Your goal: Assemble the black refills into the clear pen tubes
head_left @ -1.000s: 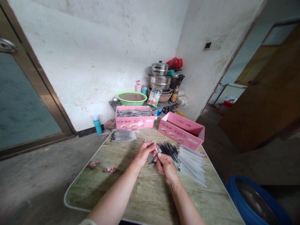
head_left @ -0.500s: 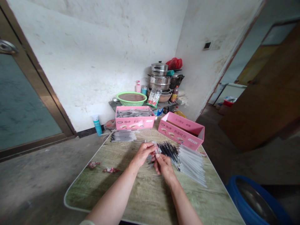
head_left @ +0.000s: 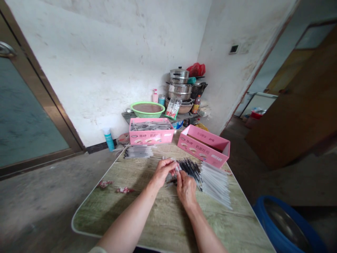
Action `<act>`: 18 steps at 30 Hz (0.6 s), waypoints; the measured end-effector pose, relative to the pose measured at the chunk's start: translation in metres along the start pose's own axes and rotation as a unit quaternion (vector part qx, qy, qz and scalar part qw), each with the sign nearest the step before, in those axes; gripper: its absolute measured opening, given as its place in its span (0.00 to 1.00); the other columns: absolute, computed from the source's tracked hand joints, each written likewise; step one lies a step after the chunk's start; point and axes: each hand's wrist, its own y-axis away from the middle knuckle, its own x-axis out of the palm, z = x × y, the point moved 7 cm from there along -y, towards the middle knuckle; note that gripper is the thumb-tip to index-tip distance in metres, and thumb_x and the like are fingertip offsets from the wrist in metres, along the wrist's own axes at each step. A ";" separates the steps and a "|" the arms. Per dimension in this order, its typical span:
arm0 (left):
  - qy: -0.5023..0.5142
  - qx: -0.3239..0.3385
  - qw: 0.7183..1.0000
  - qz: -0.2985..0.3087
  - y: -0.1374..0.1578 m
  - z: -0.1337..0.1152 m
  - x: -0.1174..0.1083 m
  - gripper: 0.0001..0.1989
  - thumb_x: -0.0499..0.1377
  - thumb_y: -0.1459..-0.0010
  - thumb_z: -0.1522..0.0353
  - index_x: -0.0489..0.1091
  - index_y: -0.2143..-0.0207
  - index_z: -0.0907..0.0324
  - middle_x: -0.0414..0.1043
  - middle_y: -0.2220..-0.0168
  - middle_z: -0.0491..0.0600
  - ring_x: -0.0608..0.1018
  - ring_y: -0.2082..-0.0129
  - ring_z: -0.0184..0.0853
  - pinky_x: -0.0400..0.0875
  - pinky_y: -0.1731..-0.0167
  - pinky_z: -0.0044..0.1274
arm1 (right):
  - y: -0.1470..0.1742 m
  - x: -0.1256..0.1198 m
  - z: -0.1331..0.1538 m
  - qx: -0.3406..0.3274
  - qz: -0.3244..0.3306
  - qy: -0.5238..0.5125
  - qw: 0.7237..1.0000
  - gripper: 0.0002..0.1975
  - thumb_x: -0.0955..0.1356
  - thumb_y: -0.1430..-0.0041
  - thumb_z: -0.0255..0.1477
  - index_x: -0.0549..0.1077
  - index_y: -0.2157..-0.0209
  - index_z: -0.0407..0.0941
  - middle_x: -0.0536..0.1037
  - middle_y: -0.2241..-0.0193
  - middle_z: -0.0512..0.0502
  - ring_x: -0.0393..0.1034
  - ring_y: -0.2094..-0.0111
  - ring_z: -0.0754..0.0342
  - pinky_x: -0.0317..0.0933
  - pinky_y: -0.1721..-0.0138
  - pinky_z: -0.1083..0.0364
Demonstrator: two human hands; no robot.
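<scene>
Over the middle of the table, my left hand [head_left: 165, 171] is closed in a pinch on a small, pale pen part [head_left: 177, 168]. My right hand [head_left: 186, 189] meets it there, thumb and fingers closed on the same piece; the fingers hide most of it. Just beyond and right of my hands lies a pile of slim black pen refills [head_left: 191, 168]. Beside these, translucent pen barrels [head_left: 217, 184] are spread in a row. Small pale pieces lie partly hidden beneath my hands. A bundle of pens [head_left: 139, 151] rests at the far left.
A pink box [head_left: 151, 137] full of pens stands at the table's [head_left: 116, 214] far edge. Right of it is a second pink box [head_left: 202, 149], its visible inside bare. Behind are a green basin [head_left: 147, 114] and stacked pots [head_left: 179, 88]. A blue tub [head_left: 263, 214] stands at the right.
My right hand has turned, its back now facing up more, with the fingers curled in tighter. My left hand stays nearly in place, still pinching at the meeting point.
</scene>
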 end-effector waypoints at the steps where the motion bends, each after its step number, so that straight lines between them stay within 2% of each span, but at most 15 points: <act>1: 0.002 -0.003 1.000 0.003 0.000 -0.001 0.000 0.17 0.68 0.52 0.58 0.77 0.72 0.66 0.71 0.78 0.49 0.67 0.82 0.25 0.60 0.81 0.18 | 0.000 0.002 0.000 -0.001 0.011 -0.021 1.000 0.22 0.59 0.35 0.43 0.73 0.73 0.44 0.68 0.82 0.48 0.59 0.81 0.55 0.46 0.76 0.56; 3: -0.005 0.003 1.000 0.007 0.001 -0.002 -0.001 0.17 0.68 0.52 0.58 0.77 0.73 0.66 0.68 0.81 0.47 0.66 0.82 0.25 0.59 0.81 0.19 | -0.002 0.009 -0.003 0.013 0.062 -0.115 0.991 0.24 0.59 0.35 0.46 0.72 0.74 0.43 0.65 0.84 0.50 0.56 0.82 0.57 0.47 0.77 0.57; 5: -0.029 0.020 0.999 0.001 0.001 -0.003 -0.002 0.17 0.67 0.51 0.58 0.76 0.73 0.65 0.66 0.83 0.45 0.66 0.83 0.26 0.60 0.81 0.19 | -0.004 0.018 -0.008 0.050 0.116 -0.221 0.967 0.26 0.60 0.37 0.49 0.71 0.75 0.43 0.60 0.87 0.54 0.51 0.84 0.59 0.45 0.79 0.58; 7: -0.065 0.039 0.997 -0.016 0.001 -0.003 -0.004 0.16 0.67 0.51 0.58 0.77 0.73 0.64 0.65 0.84 0.44 0.66 0.84 0.27 0.60 0.81 0.20 | -0.005 0.023 -0.013 0.087 0.135 -0.284 0.945 0.26 0.61 0.39 0.50 0.71 0.76 0.42 0.56 0.89 0.57 0.47 0.85 0.60 0.43 0.81 0.58; 9: -0.099 0.057 0.993 -0.035 0.000 -0.002 -0.006 0.16 0.67 0.51 0.58 0.77 0.72 0.64 0.65 0.83 0.44 0.67 0.84 0.27 0.60 0.81 0.20 | -0.006 0.022 -0.016 0.103 0.125 -0.297 0.941 0.26 0.63 0.40 0.50 0.71 0.77 0.42 0.56 0.89 0.57 0.46 0.85 0.60 0.42 0.81 0.58; 12: -0.109 0.063 0.991 -0.036 0.000 -0.001 -0.005 0.17 0.66 0.49 0.57 0.77 0.72 0.64 0.66 0.84 0.44 0.68 0.84 0.27 0.60 0.81 0.20 | -0.006 0.018 -0.014 0.092 0.104 -0.269 0.953 0.26 0.63 0.40 0.50 0.71 0.78 0.42 0.59 0.88 0.55 0.49 0.85 0.60 0.43 0.80 0.58; 15: -0.057 0.033 0.998 -0.014 0.000 0.002 -0.002 0.18 0.65 0.47 0.57 0.76 0.73 0.65 0.67 0.84 0.45 0.67 0.84 0.27 0.61 0.81 0.20 | -0.006 0.013 -0.008 0.059 0.093 -0.229 0.967 0.25 0.62 0.38 0.48 0.71 0.77 0.42 0.62 0.86 0.53 0.53 0.83 0.58 0.45 0.79 0.58; 18: 0.001 -0.001 1.000 -0.005 0.000 0.006 -0.001 0.17 0.66 0.49 0.57 0.76 0.73 0.65 0.70 0.80 0.47 0.67 0.84 0.27 0.62 0.82 0.20 | -0.005 0.013 -0.007 0.044 0.096 -0.223 0.969 0.24 0.62 0.37 0.46 0.71 0.76 0.42 0.62 0.86 0.53 0.53 0.82 0.58 0.46 0.79 0.58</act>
